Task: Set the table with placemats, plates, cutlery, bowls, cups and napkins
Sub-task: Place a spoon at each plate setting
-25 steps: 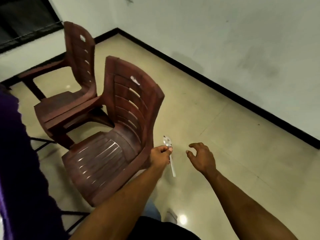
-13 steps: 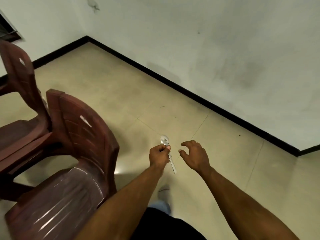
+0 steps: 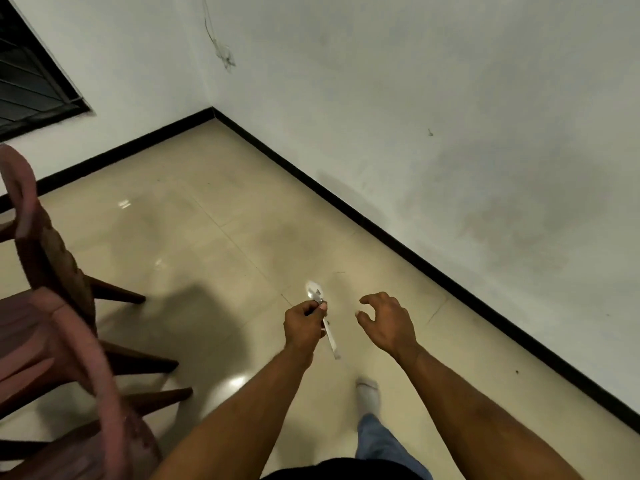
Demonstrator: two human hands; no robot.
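Right now the left hand (image 3: pixel 304 322) holds a shiny spoon (image 3: pixel 322 317). Its grip is closed around the middle of the spoon, with the thumb pressed on top. The round end points up and away, and the handle end sticks out below the fist, toward the person. Holding it in the middle likely keeps it steady while walking.

The right hand (image 3: pixel 389 323) is just beside the left one, but not touching it or the spoon. Its fingers are curled loosely and it holds nothing. Maybe it is ready to take the spoon, but that is only a guess.

Under the hands is a tiled floor (image 3: pixel 214 244). A foot in a white sock (image 3: pixel 367 393) steps forward, so the person looks to be carrying the spoon somewhere. No tabletop can be seen. Brown chairs (image 3: pixel 52 306) stand on the left, and a white wall (image 3: pixel 450 133) is on the right and far side.
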